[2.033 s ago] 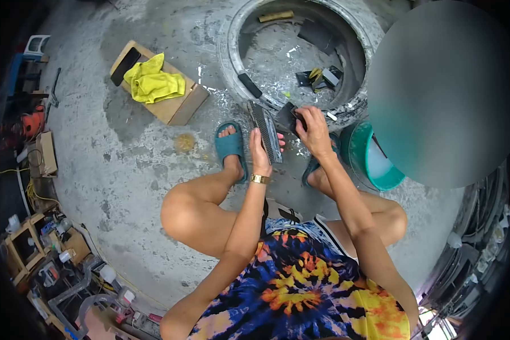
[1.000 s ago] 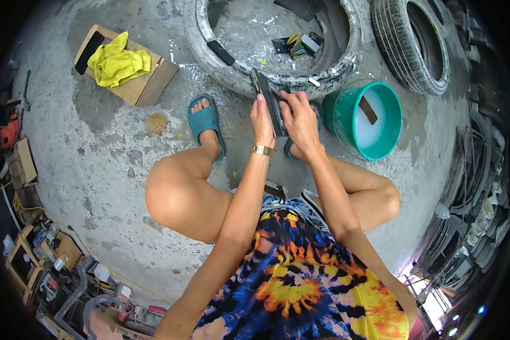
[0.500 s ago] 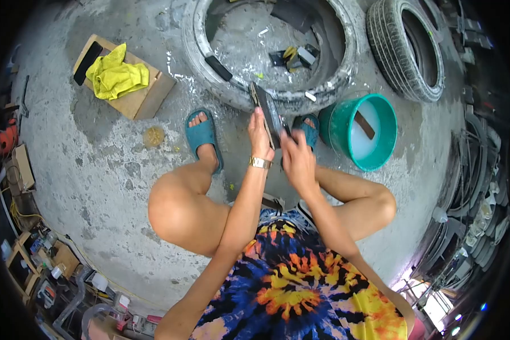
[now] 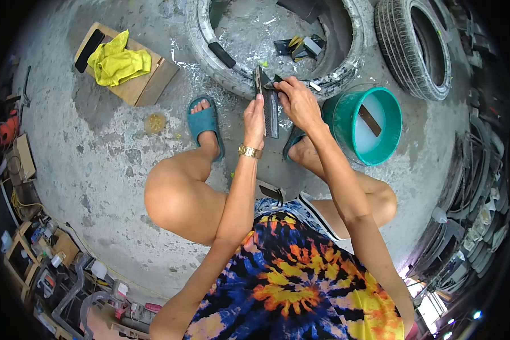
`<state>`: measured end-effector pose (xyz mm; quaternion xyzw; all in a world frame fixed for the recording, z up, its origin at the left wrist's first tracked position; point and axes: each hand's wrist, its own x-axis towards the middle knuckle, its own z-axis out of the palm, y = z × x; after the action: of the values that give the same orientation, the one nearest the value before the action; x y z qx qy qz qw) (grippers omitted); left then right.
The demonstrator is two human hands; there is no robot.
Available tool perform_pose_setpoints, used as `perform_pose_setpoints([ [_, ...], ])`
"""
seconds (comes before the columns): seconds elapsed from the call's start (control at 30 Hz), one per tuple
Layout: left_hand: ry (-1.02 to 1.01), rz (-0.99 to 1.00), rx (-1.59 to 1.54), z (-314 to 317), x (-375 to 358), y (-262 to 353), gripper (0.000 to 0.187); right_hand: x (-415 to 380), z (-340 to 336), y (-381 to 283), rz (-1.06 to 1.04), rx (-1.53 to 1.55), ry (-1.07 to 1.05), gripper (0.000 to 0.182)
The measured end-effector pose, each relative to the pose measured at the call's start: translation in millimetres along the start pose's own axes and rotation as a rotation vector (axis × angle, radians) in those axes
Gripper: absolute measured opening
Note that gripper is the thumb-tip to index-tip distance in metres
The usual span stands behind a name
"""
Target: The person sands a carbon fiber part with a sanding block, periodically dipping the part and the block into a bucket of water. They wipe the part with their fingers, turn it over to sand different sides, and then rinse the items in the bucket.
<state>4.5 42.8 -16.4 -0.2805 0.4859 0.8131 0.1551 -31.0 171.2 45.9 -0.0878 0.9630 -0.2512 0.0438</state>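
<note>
My left hand (image 4: 254,121), a gold watch (image 4: 250,151) at its wrist, is closed along the left edge of a long, dark, flat panel (image 4: 272,115). The panel points away from me, its far end over the rim of the white-smeared tyre (image 4: 207,71). My right hand (image 4: 300,103) pinches a small black sheet (image 4: 276,83) between thumb and fingers, right at the panel's far end. The lower part of the panel shows between my two hands.
A green bucket (image 4: 329,116) of cloudy liquid, with a brown strip (image 4: 370,120) in it, stands right. Left is a wooden box (image 4: 158,85) bearing a yellow cloth (image 4: 119,61) and a black block (image 4: 89,51). Another tyre (image 4: 399,48) lies back right. Several scraps (image 4: 311,46) lie inside the nearer tyre.
My right hand has moved from the panel's near end up to its far end, the black sheet now showing in its fingers. My left hand has shifted slightly left, still on the panel.
</note>
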Motion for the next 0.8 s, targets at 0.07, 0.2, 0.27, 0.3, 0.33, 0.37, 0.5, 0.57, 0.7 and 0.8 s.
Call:
perform_pose_setpoints([
  [0.07, -0.031, -0.129, -0.027, 8, -13, 23, 0.032, 0, -1, -1, 0.004, -0.001, -0.004, 0.023],
  [0.2, -0.045, -0.232, -0.246, 9, -16, 23, 0.027, 8, 3, 11, 0.008, 0.044, -0.037, 0.019],
  [0.27, -0.077, -0.011, -0.189, -4, -4, 3, 0.024, 8, 6, 13, -0.012, 0.039, -0.031, 0.018],
  [0.3, -0.075, -0.012, -0.185, -3, -4, 5, 0.024, 8, 8, 13, -0.039, 0.015, 0.011, 0.017],
  [0.33, -0.068, -0.042, -0.147, -2, -4, 7, 0.024, 8, 9, 12, -0.067, -0.009, 0.054, 0.016],
  [0.37, -0.062, -0.067, -0.108, 0, -2, 10, 0.024, 9, 9, 12, -0.068, -0.005, 0.058, 0.016],
  [0.5, -0.021, -0.105, -0.015, 7, -3, 25, 0.026, -16, 6, 11, -0.138, 0.012, 0.051, 0.019],
  [0.57, -0.055, -0.149, 0.015, 2, 8, 29, 0.03, -48, -12, -12, -0.224, 0.053, -0.002, 0.023],
  [0.7, -0.122, -0.202, -0.065, 0, 7, 33, 0.033, -24, -3, -9, -0.131, 0.081, 0.052, 0.023],
  [0.8, -0.134, -0.233, -0.151, -6, 8, 34, 0.033, -49, -8, -26, -0.122, 0.066, 0.006, 0.017],
])
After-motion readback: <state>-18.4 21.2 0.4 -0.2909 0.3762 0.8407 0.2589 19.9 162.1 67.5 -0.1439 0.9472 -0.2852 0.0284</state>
